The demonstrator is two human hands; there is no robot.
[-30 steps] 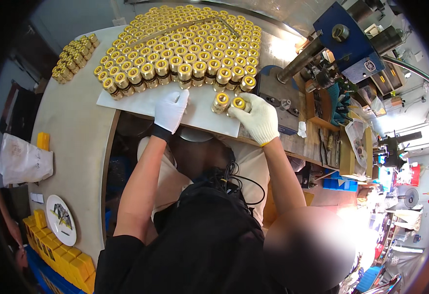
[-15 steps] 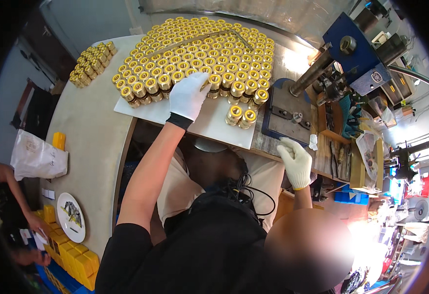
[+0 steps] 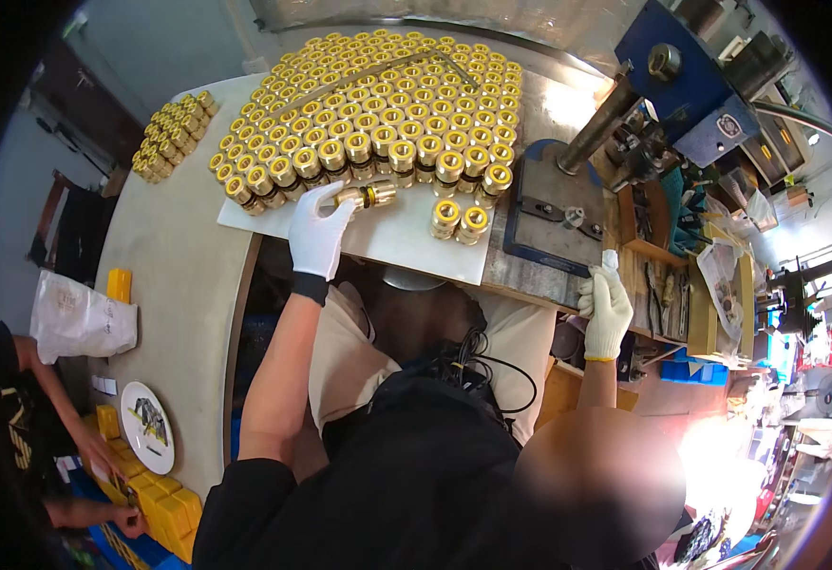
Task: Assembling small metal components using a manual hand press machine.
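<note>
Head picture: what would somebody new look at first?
Probably the big crowd of gold fittings, packed together at the top middle. Next, maybe the big blue machine at the upper right. Then the white-gloved left hand, left of centre, holding a single fitting sideways.

The left fingers [image 3: 320, 198] are white, the right fingers [image 3: 602, 283] cream, and the fitting [image 3: 384, 195] gold with black banding.

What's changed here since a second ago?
Your left hand has taken hold of a metal fitting, now tipped sideways in front of the rows. Your right hand has let go of another fitting and moved right, near the bench edge. That one and its neighbour still stand; the metal square still lies on the rows.
</note>
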